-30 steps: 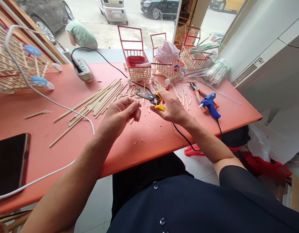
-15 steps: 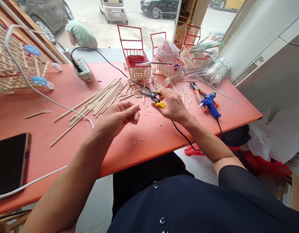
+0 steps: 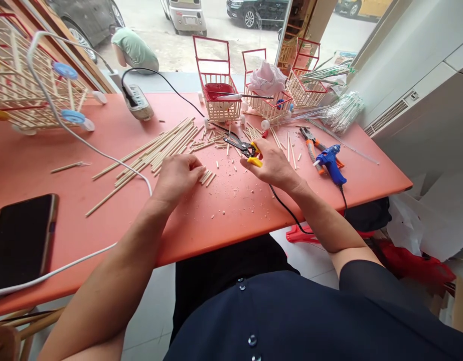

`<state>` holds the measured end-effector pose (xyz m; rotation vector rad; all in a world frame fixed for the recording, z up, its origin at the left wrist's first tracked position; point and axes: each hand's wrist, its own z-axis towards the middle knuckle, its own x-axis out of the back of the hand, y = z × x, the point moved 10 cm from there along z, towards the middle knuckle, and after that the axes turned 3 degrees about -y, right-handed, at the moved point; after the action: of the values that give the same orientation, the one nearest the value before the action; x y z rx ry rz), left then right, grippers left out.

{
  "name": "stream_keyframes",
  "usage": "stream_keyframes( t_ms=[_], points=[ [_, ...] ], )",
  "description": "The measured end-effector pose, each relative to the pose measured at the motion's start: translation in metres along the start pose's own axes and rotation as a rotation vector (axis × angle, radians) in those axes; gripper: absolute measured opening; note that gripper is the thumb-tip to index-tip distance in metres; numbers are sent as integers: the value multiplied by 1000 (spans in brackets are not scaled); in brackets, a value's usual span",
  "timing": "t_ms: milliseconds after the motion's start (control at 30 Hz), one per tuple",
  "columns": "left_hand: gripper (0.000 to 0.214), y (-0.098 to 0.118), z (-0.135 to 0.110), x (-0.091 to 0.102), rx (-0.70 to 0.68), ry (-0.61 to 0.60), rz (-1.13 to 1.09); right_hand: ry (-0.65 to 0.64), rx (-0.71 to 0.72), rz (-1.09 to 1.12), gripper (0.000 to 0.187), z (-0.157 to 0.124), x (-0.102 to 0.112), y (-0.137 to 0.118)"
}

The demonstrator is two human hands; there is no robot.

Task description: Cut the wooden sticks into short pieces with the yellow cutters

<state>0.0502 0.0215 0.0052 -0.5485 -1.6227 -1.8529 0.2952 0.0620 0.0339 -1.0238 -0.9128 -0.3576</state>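
Note:
My right hand [image 3: 271,163] is closed round the yellow handles of black cutting pliers [image 3: 243,148], held just above the orange table [image 3: 231,210]. My left hand [image 3: 177,176] rests on the table with its fingers curled down over a few short cut wooden sticks [image 3: 207,177]. A spread of long wooden sticks [image 3: 156,150] lies just beyond the left hand. Small wood chips are scattered between both hands.
A blue glue gun [image 3: 330,163] and orange pliers [image 3: 310,143] lie to the right. Small stick-built carts [image 3: 219,103] stand at the back, a larger one [image 3: 31,95] at far left. A phone [image 3: 20,240], a white cable [image 3: 76,145] and a power strip [image 3: 138,102] occupy the left.
My left hand has come down from mid-air onto the table and laid short sticks there. My right hand with the pliers stayed nearly in place.

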Motion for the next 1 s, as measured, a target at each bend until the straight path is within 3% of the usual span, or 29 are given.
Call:
stream_keyframes(
  t_ms=[200,333,533,600,700,800,867,1000],
  points=[
    [13,-1,2,-3,-20,-58,95,1,21,-12,45,0,-1,1],
    [15,-6,2,-4,64,-134,124,3,10,-25,44,-1,0,0],
    [20,3,-2,-3,134,-171,59,-1,-3,-10,50,-2,1,-1],
    [20,0,0,12,176,-105,23,7,-9,2,54,-2,3,-1],
    [23,-9,4,52,206,105,49,-21,-24,57,60,-1,5,-2],
    [22,-23,7,73,243,172,94,-104,-53,185,66,-2,1,-3],
    [18,-31,8,72,289,139,158,-135,-69,265,73,-3,0,-3],
    [24,-34,8,49,338,-46,379,-144,-70,293,82,-3,0,-4]
  ],
)
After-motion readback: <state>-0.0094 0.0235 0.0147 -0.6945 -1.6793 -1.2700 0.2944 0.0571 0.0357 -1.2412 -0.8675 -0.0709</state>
